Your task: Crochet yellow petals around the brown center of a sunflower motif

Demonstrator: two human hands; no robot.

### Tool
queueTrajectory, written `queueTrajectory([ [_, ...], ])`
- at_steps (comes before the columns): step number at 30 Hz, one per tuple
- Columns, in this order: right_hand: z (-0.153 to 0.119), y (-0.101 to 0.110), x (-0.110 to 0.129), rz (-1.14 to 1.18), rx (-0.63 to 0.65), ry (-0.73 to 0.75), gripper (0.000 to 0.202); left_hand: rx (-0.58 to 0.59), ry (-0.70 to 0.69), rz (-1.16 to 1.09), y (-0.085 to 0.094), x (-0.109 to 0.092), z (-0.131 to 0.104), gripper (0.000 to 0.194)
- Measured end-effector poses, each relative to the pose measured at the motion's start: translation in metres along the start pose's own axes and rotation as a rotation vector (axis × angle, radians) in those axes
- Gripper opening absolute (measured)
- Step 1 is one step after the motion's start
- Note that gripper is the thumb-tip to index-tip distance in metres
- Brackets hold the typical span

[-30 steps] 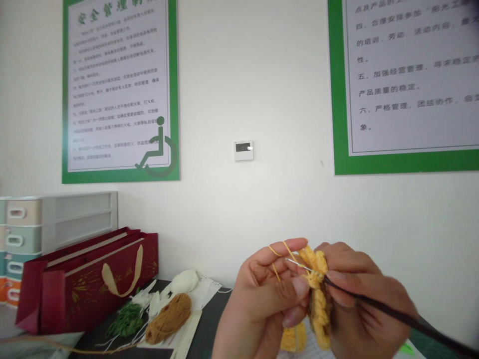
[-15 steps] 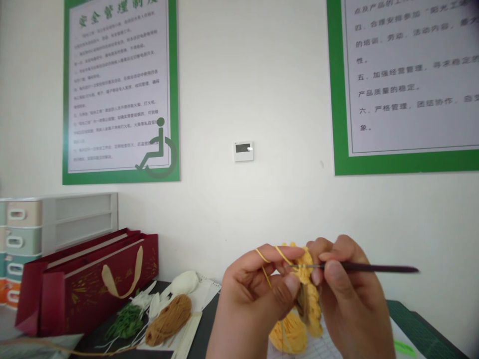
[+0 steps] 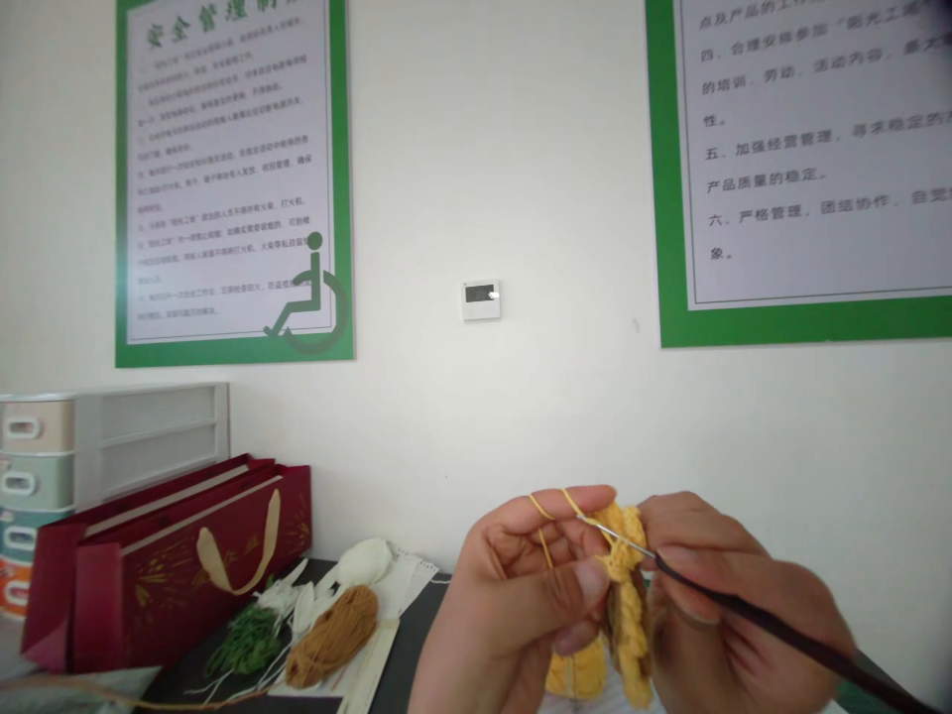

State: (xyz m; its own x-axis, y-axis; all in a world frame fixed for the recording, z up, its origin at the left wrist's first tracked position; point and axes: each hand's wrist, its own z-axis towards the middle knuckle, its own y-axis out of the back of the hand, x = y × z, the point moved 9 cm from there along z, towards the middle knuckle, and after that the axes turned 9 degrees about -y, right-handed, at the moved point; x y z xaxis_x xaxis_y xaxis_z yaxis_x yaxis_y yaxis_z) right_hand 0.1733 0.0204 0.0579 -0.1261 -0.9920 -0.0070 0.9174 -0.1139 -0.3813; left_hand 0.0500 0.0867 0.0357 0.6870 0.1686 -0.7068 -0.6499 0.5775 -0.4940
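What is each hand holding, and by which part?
Left hand: the yellow crocheted piece, pinched at its upper part. Right hand: the crochet hook, gripped by the front of its dark handle.

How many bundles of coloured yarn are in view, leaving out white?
3: a green tangle beside a red bag, a brown skein to its right, and a yellow ball below the left hand, which partly covers it. More could be hidden behind the bag or hand.

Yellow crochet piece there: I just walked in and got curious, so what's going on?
The person's left hand pinches the yellow crochet piece, with a yellow strand over its index finger. The right hand holds a dark-handled hook, its metal end crossing the piece near the strand. A yellow yarn ball shows below, partly hidden.
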Motion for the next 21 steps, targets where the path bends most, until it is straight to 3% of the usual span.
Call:
queueTrajectory([
  [4, 0.002, 0.005, -0.023, 0.267, -0.089, -0.365, 0.004, 0.038, 0.012, 0.022, 0.000, -0.002, -0.001, 0.025],
  [10, -0.008, -0.010, -0.049, 0.532, 0.079, -0.771, 0.026, 0.034, -0.039, 0.024, 0.004, -0.006, 0.000, 0.010],
  [13, -0.020, -0.022, -0.061, 0.587, 0.146, -0.931, 0.027, 0.016, -0.078, 0.074, 0.008, -0.009, 0.002, 0.007],
  [16, -0.023, -0.025, -0.065, 0.527, 0.191, -0.906, 0.017, -0.028, -0.141, 0.128, 0.012, -0.014, 0.004, 0.014],
  [18, -0.018, -0.024, -0.060, 0.451, 0.238, -0.773, 0.006, -0.062, -0.184, 0.157, 0.014, -0.018, 0.004, 0.021],
  [21, -0.013, -0.019, -0.054, 0.345, 0.277, -0.611, 0.008, -0.120, -0.218, 0.206, 0.017, -0.022, 0.004, 0.022],
])
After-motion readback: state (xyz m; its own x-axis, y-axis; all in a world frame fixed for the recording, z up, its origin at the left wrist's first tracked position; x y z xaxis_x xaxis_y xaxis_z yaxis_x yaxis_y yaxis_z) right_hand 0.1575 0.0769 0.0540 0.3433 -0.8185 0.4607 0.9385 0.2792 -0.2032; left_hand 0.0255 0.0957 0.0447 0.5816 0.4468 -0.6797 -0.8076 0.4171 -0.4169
